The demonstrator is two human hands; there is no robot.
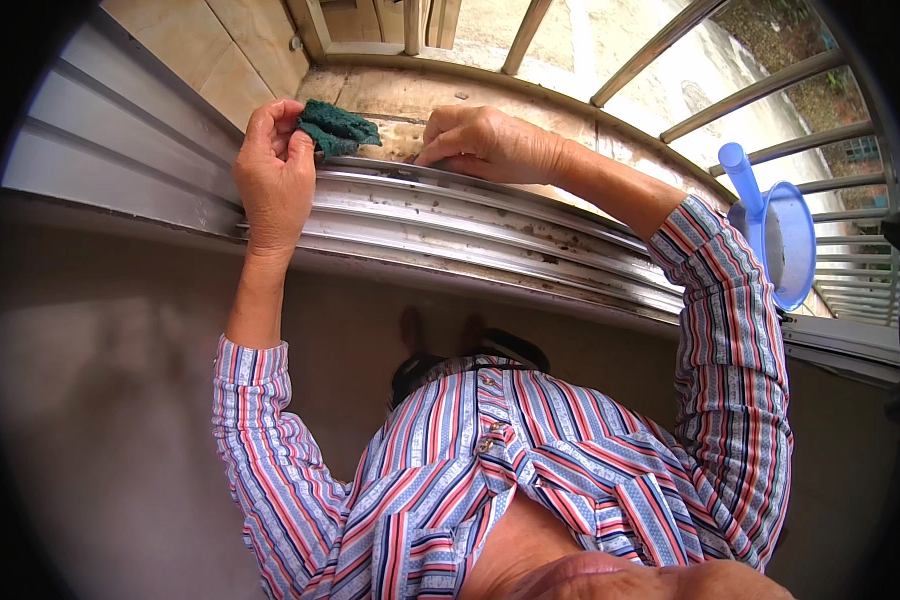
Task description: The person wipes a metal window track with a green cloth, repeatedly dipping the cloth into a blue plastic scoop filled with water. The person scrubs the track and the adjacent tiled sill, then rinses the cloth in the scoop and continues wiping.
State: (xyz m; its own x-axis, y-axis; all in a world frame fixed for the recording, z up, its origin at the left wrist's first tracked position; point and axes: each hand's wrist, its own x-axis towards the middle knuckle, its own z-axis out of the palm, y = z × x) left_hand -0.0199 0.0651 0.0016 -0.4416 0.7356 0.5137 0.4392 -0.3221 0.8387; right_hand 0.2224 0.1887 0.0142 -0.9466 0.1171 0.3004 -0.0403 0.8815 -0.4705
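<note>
My left hand (277,180) is closed on a crumpled dark green cloth (336,128), pinched between thumb and fingers at the left end of the window sill. Below it run the metal tracks (440,212) of a sliding window, with dark dirt in the grooves. Over the outer edge of the tracks is my right hand (490,145), its fingers curled down and pressed together near the tiled ledge (395,95). Whatever those fingertips hold, if anything, is hidden.
Metal bars (750,115) enclose the ledge on the far side. A blue plastic dipper (792,245) with a handle stands at the right, close to my right sleeve. Grey window frame panels (120,150) rise at the left. The floor (100,400) lies below the sill.
</note>
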